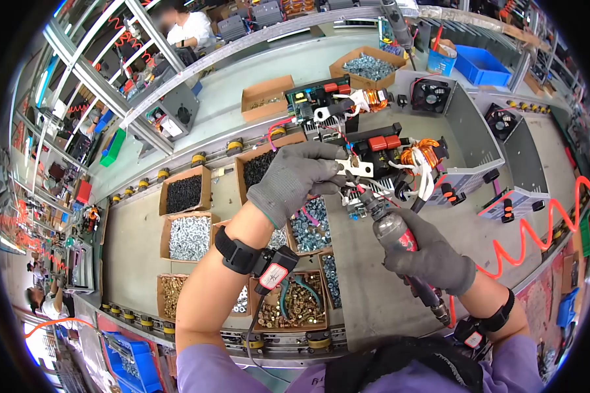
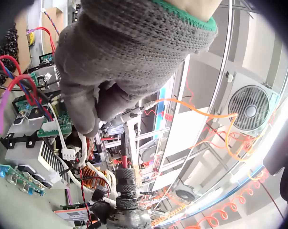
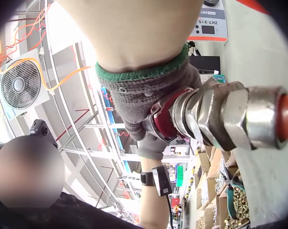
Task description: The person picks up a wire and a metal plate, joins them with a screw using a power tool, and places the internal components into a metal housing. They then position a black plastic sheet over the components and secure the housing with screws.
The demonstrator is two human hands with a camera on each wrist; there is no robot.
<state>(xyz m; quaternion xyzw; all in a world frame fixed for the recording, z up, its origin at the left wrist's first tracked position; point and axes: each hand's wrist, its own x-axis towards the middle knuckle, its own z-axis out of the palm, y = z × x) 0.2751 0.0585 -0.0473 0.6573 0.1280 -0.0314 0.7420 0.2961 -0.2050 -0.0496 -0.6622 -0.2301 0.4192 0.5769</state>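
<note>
The right hand (image 1: 432,252), in a grey glove, grips a pneumatic screwdriver (image 1: 394,230) whose tip points up-left toward the left hand's fingertips. The gloved left hand (image 1: 295,180) pinches a small pale metal plate (image 1: 359,168) with holes, above a circuit assembly with red parts (image 1: 383,142) and a copper coil (image 1: 421,156). In the left wrist view the driver's chuck (image 2: 126,183) and bit stand just below the left hand (image 2: 120,62). In the right wrist view the right hand (image 3: 148,100) wraps the tool's body behind its metal hose fitting (image 3: 220,114). The bit's exact contact is hidden.
Cardboard boxes of black screws (image 1: 184,194), silver screws (image 1: 190,237) and brass parts (image 1: 288,314) lie left and below, with green-handled pliers (image 1: 285,298) on the brass parts. Grey metal casings (image 1: 475,141) stand at right, near an orange coiled hose (image 1: 505,262). Another circuit assembly (image 1: 308,105) sits behind.
</note>
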